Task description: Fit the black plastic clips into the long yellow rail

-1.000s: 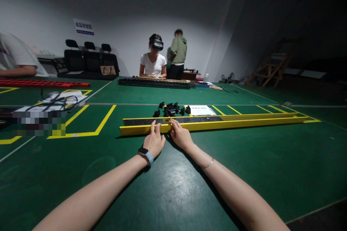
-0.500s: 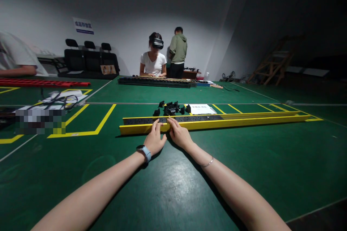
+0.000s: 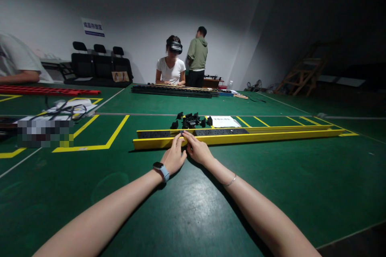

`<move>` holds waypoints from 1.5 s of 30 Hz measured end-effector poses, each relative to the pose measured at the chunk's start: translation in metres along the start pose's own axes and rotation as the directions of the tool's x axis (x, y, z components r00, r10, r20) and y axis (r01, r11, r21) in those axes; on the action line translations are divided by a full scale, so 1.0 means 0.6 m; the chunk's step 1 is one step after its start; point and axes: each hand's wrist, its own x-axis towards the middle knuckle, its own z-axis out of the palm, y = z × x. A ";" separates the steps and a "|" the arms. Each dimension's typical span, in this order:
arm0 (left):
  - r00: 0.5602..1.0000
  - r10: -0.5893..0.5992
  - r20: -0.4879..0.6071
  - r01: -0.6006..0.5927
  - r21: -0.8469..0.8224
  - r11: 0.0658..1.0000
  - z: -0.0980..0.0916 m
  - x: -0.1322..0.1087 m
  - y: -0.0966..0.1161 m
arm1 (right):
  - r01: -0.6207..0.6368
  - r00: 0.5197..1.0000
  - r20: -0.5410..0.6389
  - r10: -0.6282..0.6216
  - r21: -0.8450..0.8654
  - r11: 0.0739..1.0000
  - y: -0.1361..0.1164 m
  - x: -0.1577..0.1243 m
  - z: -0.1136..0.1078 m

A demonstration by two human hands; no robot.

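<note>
A long yellow rail (image 3: 256, 135) lies across the green table (image 3: 187, 209) in front of me. Black socket strips (image 3: 220, 131) sit inside its left part. My left hand (image 3: 173, 156), with a watch on the wrist, reaches over the rail's near wall, fingers stretched onto the black strip. My right hand (image 3: 199, 150) lies right beside it, fingers also extended onto the strip, and the fingertips of both hands meet there. Whether a small piece lies under the fingertips is hidden. A pile of loose black parts (image 3: 189, 120) sits just behind the rail.
A white sheet (image 3: 224, 122) lies behind the rail. Cables and papers (image 3: 69, 109) lie at the left, beyond them a red rail (image 3: 45, 90) and a person's sleeve (image 3: 15, 62). Across the table a seated person (image 3: 170, 70) works at a dark rail (image 3: 171, 90); another person (image 3: 197, 56) stands behind.
Both hands have slid slightly forward and together, so their fingertips now meet on the black strip. The standing person at the back has turned a little.
</note>
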 end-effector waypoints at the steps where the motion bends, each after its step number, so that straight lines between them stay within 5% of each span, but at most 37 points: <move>1: 1.000 0.005 0.001 -0.005 0.019 1.000 -0.001 -0.001 0.001 | -0.005 1.000 -0.011 0.005 0.008 1.000 0.001 0.000 0.000; 14: 1.000 -0.016 0.019 0.013 0.153 0.988 -0.006 -0.004 0.006 | -0.068 0.996 -0.070 0.064 -0.065 0.996 0.005 -0.005 0.000; 23: 0.998 -0.057 0.008 0.055 0.141 0.988 -0.010 -0.001 0.013 | 0.090 0.991 0.107 -0.086 -0.032 0.995 -0.006 -0.001 -0.011; 34: 0.996 -0.088 -0.025 0.090 0.157 0.983 -0.007 -0.001 0.006 | -0.024 1.000 0.012 0.024 -0.060 0.998 -0.008 0.000 -0.002; 45: 0.998 -0.055 -0.003 0.055 0.209 0.976 -0.004 -0.003 0.004 | 0.063 0.998 0.025 -0.065 0.052 0.997 0.002 0.000 0.001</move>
